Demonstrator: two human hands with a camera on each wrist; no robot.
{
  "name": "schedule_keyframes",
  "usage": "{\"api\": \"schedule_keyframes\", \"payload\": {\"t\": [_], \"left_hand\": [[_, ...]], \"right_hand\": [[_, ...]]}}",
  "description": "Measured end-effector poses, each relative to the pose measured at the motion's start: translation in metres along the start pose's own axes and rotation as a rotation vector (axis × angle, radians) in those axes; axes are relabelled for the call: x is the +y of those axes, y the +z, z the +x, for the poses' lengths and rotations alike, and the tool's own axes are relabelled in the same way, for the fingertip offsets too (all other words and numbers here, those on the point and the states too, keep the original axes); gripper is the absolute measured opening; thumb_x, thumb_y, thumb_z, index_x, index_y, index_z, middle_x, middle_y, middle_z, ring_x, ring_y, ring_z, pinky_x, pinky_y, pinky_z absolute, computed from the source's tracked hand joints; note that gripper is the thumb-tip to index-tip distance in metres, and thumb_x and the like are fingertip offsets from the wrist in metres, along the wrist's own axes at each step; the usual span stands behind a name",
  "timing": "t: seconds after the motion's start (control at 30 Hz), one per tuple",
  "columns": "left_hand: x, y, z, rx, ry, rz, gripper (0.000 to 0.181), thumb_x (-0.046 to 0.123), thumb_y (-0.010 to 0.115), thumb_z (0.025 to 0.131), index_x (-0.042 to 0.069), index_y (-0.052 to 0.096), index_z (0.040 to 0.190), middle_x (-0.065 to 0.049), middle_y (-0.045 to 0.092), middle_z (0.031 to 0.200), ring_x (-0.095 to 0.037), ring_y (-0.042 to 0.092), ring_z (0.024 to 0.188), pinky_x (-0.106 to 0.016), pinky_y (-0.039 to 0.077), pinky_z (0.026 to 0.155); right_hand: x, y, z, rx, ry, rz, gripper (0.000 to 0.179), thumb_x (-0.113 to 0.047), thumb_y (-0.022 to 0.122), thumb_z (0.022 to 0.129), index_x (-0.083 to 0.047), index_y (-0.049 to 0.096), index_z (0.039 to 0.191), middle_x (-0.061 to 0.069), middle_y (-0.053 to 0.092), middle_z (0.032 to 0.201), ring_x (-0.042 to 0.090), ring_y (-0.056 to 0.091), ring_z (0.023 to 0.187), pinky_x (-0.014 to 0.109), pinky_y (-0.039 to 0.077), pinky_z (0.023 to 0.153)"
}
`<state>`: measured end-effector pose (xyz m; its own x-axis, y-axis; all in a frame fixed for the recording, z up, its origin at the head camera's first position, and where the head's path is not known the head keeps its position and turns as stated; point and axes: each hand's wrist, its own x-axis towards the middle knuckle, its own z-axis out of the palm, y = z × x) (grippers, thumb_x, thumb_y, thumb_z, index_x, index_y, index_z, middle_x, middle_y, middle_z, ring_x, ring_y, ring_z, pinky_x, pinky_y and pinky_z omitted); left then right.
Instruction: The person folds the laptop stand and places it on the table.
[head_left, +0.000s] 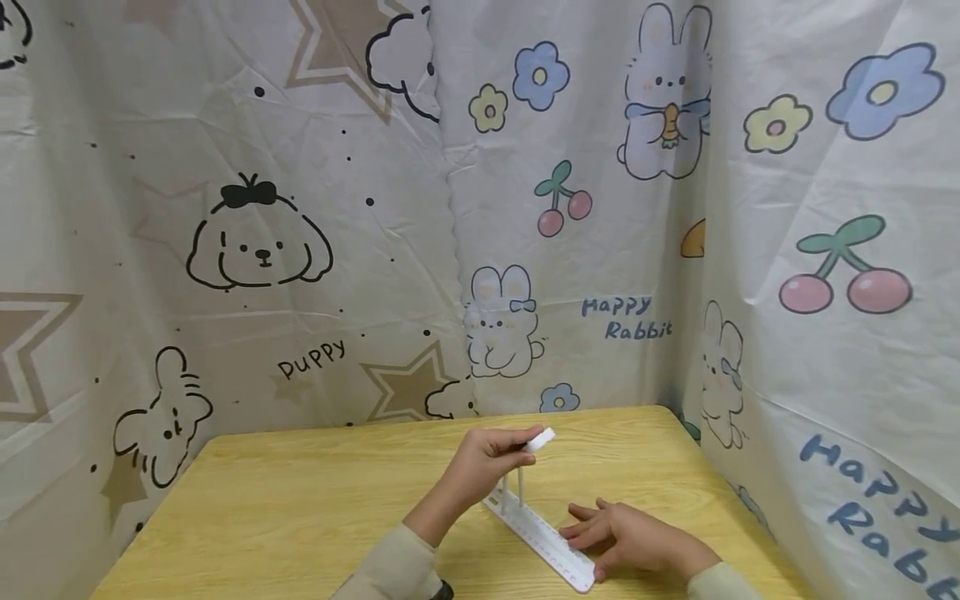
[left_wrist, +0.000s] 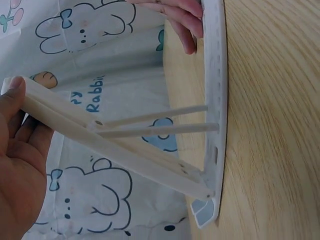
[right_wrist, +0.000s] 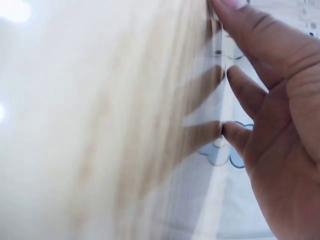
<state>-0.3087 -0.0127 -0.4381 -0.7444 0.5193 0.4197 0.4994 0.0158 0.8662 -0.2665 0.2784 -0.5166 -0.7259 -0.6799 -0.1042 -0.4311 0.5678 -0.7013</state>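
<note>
A white plastic folding stand rests on the table, its long slotted base (head_left: pixel 540 537) lying flat. From the base's far end rises a tilted upper arm (left_wrist: pixel 130 157), propped by two thin rods (left_wrist: pixel 165 130). My left hand (head_left: pixel 480 462) pinches the raised end of that arm between thumb and fingers. Beside the near end of the base is my right hand (head_left: pixel 633 537), fingers spread and loosely bent, fingertips at the base's right edge. In the right wrist view this hand (right_wrist: pixel 280 130) has its fingertips down on the tabletop; the stand is not clearly seen there.
The stand is on a yellow wood-grain table (head_left: pixel 300 500). Behind the table and along its right side hangs a pale curtain (head_left: pixel 390 250) printed with puppies, rabbits, flowers and cherries.
</note>
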Motion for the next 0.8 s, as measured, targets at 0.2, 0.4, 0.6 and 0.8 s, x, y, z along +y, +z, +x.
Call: {"api": "schedule_keyframes", "payload": {"t": [0.2,0.4,0.6,0.8], "left_hand": [[0.009,-0.004,-0.005,-0.01,0.041,0.128,0.041,0.004,0.073,0.091,0.012,0.07,0.132,-0.004,0.068,0.132,-0.008,0.069,0.11,-0.02,0.059,0.087],[0.014,-0.003,-0.008,0.016,0.11,0.287,0.042,0.004,0.074,0.09,0.01,0.07,0.131,-0.006,0.071,0.128,-0.009,0.07,0.107,-0.016,0.057,0.085],[0.013,-0.004,-0.008,0.021,0.116,0.325,0.042,0.006,0.074,0.091,0.012,0.07,0.132,-0.005,0.071,0.127,-0.008,0.07,0.106,-0.015,0.057,0.084],[0.01,-0.006,-0.008,0.014,0.108,0.313,0.041,0.007,0.073,0.091,0.012,0.07,0.132,-0.004,0.071,0.127,-0.008,0.07,0.107,-0.015,0.057,0.085]], "right_hand": [[0.001,-0.007,0.003,-0.072,0.003,0.049,0.052,-0.031,0.079,0.085,-0.028,0.068,0.136,-0.008,0.053,0.152,0.05,0.018,0.152,0.084,-0.001,0.109],[0.002,-0.011,0.006,-0.079,-0.095,-0.092,0.057,-0.038,0.075,0.085,-0.023,0.065,0.139,-0.004,0.054,0.151,0.038,0.032,0.151,0.076,0.013,0.116],[0.001,-0.008,0.007,-0.073,-0.135,-0.158,0.06,-0.041,0.074,0.086,-0.02,0.063,0.141,-0.003,0.054,0.152,0.037,0.035,0.149,0.072,0.017,0.117],[-0.002,-0.006,0.007,-0.071,-0.133,-0.156,0.06,-0.041,0.075,0.086,-0.02,0.063,0.141,-0.003,0.053,0.152,0.036,0.034,0.15,0.068,0.018,0.12]]}}
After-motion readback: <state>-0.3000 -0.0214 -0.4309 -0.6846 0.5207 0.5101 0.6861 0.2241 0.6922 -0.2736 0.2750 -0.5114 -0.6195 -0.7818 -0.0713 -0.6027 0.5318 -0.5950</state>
